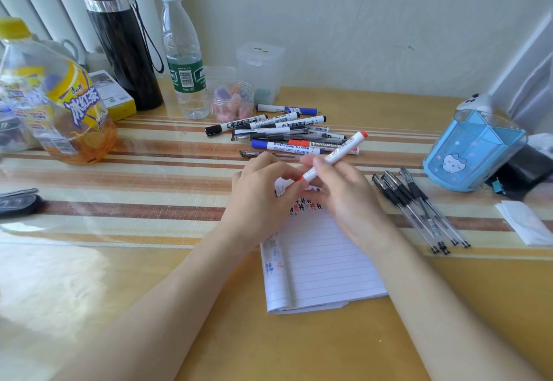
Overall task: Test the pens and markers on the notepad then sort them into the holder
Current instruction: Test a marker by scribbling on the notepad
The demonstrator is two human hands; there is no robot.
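Here the slim white red-ended plastic marker tilts above the lined white notepad, right grip curled round its barrel, left grip pinching the lower red cap. Probably light, stiff and smooth; mid-barrel seems the surest hold.

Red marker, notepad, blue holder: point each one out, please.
red marker (344,148), head view, on its white barrel.
notepad (323,261), head view, on the blank lined page.
blue holder (478,153), head view, on its front wall.
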